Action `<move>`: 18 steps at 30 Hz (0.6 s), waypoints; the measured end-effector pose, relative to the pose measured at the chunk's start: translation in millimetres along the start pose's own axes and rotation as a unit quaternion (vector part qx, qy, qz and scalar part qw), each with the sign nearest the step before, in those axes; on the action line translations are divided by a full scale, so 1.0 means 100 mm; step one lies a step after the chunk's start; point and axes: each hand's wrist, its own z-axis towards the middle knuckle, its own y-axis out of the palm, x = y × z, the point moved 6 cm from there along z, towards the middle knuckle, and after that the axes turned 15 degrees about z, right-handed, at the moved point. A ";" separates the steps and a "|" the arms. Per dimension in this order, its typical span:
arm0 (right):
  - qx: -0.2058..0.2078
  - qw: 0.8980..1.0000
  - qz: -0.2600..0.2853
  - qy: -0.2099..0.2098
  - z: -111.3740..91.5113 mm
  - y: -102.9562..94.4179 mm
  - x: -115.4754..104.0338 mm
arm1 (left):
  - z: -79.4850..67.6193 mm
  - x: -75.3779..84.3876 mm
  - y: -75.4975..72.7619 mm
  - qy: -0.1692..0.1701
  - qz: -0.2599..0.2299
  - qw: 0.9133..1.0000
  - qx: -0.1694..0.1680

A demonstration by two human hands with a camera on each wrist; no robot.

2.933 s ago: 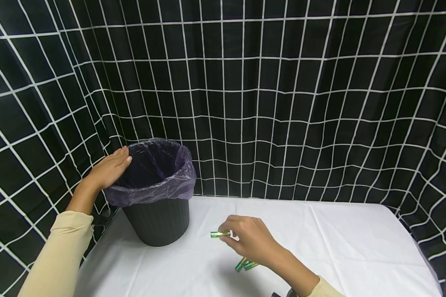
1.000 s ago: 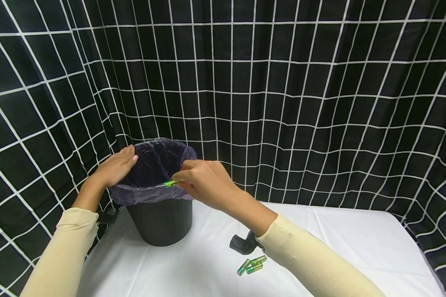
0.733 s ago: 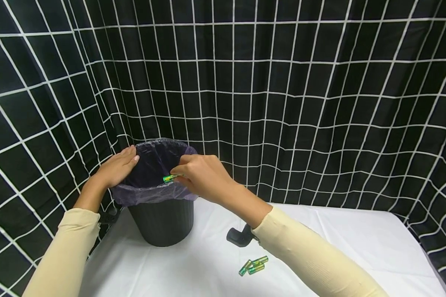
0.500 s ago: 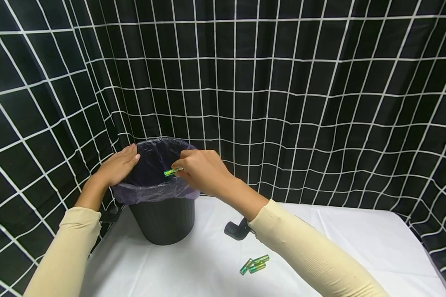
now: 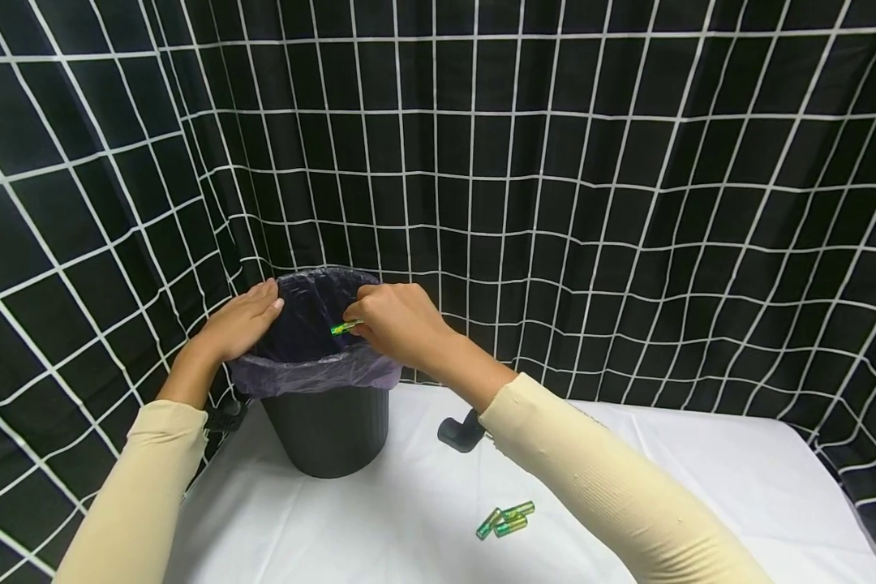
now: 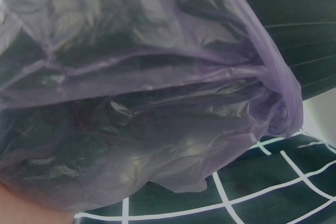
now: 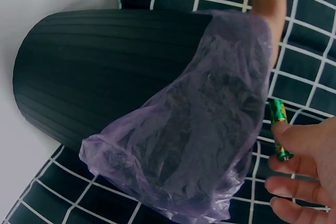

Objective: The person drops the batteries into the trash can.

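Observation:
My right hand [image 5: 401,324] pinches a green and gold battery [image 5: 346,328] between thumb and fingers, over the mouth of a black trash bin [image 5: 328,430]. In the right wrist view the same battery [image 7: 280,129] shows beside the bin's rim. A translucent purple liner [image 5: 317,375] is folded over that rim. On the bin's left rim rests my left hand [image 5: 246,320], fingers straight and side by side. The left wrist view is mostly filled by the liner [image 6: 131,87]. Several more batteries [image 5: 509,521] lie close together on the white cloth, nearer to me.
The bin stands at the left of a table with a white cloth [image 5: 380,519]. Black curtains with white grid lines [image 5: 526,186] enclose the back and sides. A black wrist camera mount [image 5: 461,433] hangs below my right forearm.
My right hand has carried the battery from above the table, leftward and up, to over the bin's mouth. My left hand has stayed on the rim.

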 end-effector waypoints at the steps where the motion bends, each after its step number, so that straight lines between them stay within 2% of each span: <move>1: -0.004 1.000 -0.002 0.002 0.00 0.01 0.01 | 0.01 0.01 0.00 0.001 0.001 1.000 0.001; 10: -0.031 0.999 -0.011 0.028 0.00 0.06 0.09 | 0.06 0.05 0.02 0.006 0.005 1.000 -0.002; 18: -0.011 0.999 -0.026 0.020 -0.05 0.00 0.10 | 0.07 0.05 0.00 0.005 0.013 1.000 -0.003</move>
